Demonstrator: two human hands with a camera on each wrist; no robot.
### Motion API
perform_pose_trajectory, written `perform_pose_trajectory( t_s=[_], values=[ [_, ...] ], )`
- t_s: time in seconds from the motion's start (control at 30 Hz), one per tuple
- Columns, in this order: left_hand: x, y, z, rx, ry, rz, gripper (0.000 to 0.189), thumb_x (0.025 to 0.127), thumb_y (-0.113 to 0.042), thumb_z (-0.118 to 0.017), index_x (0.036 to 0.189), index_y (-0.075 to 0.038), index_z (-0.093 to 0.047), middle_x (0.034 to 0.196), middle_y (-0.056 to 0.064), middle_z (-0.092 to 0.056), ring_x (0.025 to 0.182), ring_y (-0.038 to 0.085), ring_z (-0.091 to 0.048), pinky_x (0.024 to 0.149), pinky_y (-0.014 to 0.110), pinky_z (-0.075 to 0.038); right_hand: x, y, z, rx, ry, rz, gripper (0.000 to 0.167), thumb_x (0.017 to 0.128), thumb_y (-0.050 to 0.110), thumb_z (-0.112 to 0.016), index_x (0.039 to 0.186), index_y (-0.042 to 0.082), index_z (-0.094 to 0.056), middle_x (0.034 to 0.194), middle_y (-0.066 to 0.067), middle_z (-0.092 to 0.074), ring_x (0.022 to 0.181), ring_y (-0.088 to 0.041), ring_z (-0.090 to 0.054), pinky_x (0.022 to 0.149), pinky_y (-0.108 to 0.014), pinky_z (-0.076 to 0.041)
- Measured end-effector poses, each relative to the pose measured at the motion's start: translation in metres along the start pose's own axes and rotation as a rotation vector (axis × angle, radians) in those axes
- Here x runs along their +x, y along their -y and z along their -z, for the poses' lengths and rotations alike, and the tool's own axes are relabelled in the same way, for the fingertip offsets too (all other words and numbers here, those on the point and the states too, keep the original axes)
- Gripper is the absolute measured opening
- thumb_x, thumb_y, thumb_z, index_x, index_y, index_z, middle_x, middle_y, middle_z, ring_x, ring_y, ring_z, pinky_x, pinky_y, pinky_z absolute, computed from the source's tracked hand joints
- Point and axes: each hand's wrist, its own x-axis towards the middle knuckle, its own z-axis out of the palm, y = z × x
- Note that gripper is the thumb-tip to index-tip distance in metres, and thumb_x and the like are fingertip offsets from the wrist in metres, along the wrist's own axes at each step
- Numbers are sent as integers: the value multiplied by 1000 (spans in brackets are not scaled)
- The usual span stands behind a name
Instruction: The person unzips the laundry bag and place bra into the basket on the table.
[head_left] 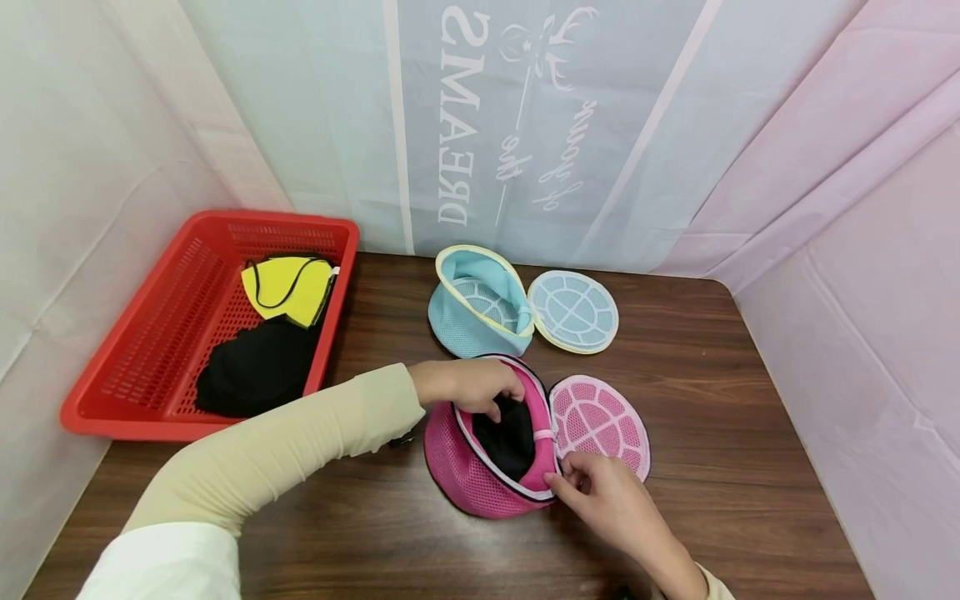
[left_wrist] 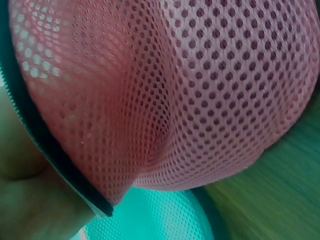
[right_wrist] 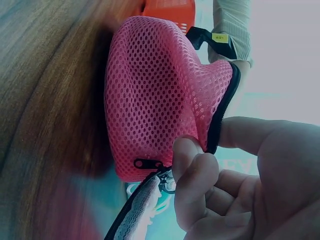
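Observation:
A pink mesh laundry bag (head_left: 480,475) stands unzipped on the table, its round lid (head_left: 600,421) folded out to the right. Black cloth (head_left: 504,437) lies inside it, partly hidden. My left hand (head_left: 480,385) reaches over the far rim into the opening, thumb and fingers apart just above the cloth. With thumb and fingertips, my right hand (head_left: 611,500) pinches the bag's near-right rim. In the right wrist view, that hand (right_wrist: 225,185) grips the black zipper edge (right_wrist: 223,107) close to the zipper pull (right_wrist: 148,164).
A blue mesh laundry bag (head_left: 468,325) with yellow trim stands behind, its lid (head_left: 576,310) open at the right. At left, a red plastic basket (head_left: 150,333) holds a yellow fabric piece (head_left: 292,287) with a black cord and a black fabric piece (head_left: 258,367). Curtains enclose the table.

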Motion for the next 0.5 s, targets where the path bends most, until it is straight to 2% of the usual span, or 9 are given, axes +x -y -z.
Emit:
perform_pose_trajectory(
  t_s=[0.13, 0.27, 0.37, 0.5],
  values=[
    [-4, 4, 3, -18, -36, -78, 21, 84, -2, -80, 87, -9, -60, 80, -6, -47, 80, 8, -42, 81, 23, -42, 0, 0, 0, 0, 2, 11, 39, 92, 29, -77, 64, 29, -50, 55, 20, -36, 50, 4, -34, 46, -18, -27],
    [-7, 9, 7, -76, -73, -138, 28, 82, 1, -80, 81, -9, -54, 78, -6, -43, 80, 8, -40, 80, 22, -39, -1, 1, 0, 0, -6, 29, 38, 93, 30, -76, 64, 29, -51, 55, 20, -37, 50, 4, -34, 46, -18, -27],
    [-10, 13, 10, -143, -92, -165, 29, 82, 3, -79, 82, -9, -53, 80, -6, -48, 82, 6, -44, 81, 21, -40, -1, 2, 0, 0, -11, 29, 38, 93, 30, -76, 64, 29, -51, 55, 20, -37, 50, 5, -34, 46, -18, -27],
    [-11, 15, 13, -255, -103, -180, 25, 84, 5, -77, 83, -7, -56, 83, -5, -61, 84, 2, -51, 83, 19, -43, -1, 2, 0, -12, -9, 16, 38, 92, 29, -76, 64, 30, -50, 55, 20, -37, 50, 4, -34, 46, -18, -27]
  ],
)
